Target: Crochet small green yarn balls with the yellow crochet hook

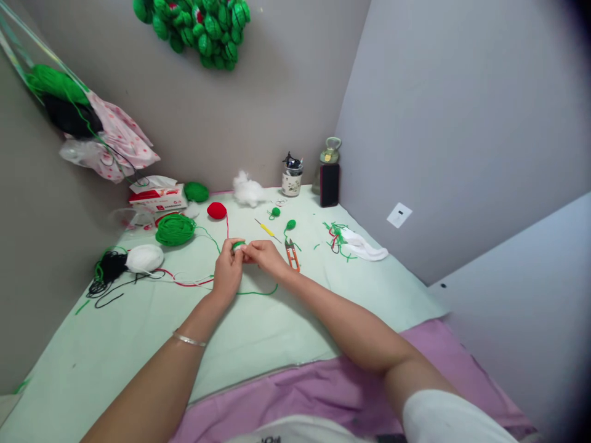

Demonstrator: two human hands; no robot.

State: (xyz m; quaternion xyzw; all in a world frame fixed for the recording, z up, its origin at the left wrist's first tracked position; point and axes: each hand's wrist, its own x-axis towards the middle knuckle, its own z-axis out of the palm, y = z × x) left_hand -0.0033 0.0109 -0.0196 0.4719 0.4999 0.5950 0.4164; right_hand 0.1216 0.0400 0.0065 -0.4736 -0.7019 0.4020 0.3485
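Near the middle of the table, my left hand [228, 266] is closed around a small green and white crocheted piece [239, 245]. My right hand [263, 253] meets it from the right, thumb and fingers pinched at the piece's edge; whether a hook is in them is hidden. Red shows just under the right fingers. A green yarn strand [258, 293] loops on the cloth below the hands. Just right of my right hand lie orange-handled thread snips [292, 256]. Beyond it rests a yellow-handled crochet hook [266, 229], with two small green crocheted balls [290, 224] close by.
At left sit a green yarn ball [175, 229], white yarn [144, 258], black yarn [113, 267] and a tissue box [159, 198]. Behind are red yarn [217, 210], white stuffing [248, 189], a pen cup [292, 181] and a phone [329, 185]. Yarn scraps [339, 240] lie right.
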